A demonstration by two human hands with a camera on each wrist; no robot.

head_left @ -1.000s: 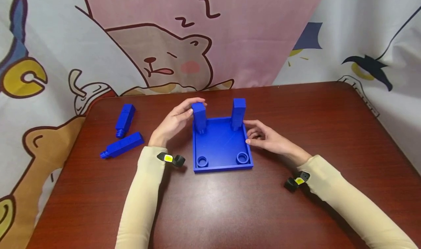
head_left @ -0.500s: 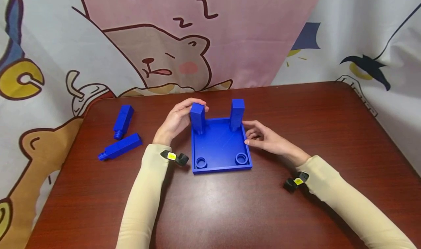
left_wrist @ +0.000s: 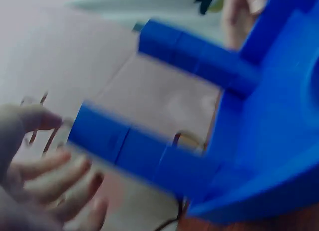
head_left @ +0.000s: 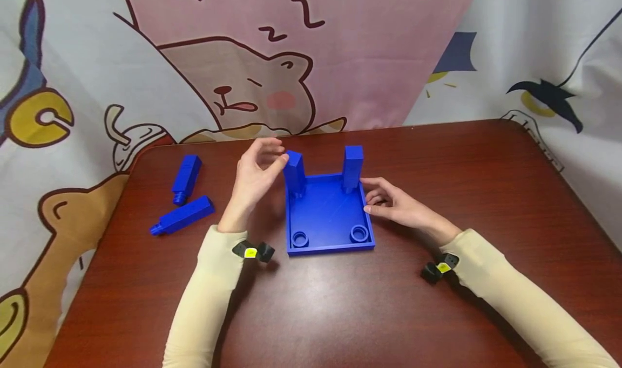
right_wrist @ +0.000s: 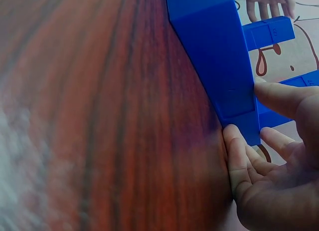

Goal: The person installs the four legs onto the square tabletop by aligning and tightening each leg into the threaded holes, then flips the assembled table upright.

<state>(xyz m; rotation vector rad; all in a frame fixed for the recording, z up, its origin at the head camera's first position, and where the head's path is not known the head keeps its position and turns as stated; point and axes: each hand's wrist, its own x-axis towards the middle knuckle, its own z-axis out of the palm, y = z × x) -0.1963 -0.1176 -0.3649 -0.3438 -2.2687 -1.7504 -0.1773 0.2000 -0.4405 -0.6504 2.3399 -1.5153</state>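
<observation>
A shallow blue square tray lies on the table, with two round sockets showing at its near corners. Two square blue posts, the left post and the right post, stand upright in the far corners. My left hand is beside the left post, fingers spread and thumb tip by its top; the left wrist view shows a gap between the fingers and this post. My right hand grips the tray's right side, thumb at the rim and the other fingers against the outer wall and far corner.
Two loose blue posts with threaded ends, one post behind the other post, lie on the left of the brown wooden table. A cartoon-printed curtain hangs along the table's back and left edges.
My left hand has let go of the left post, its fingers lifting off from behind it and drawing back to the left. The right hand stays on the tray.
</observation>
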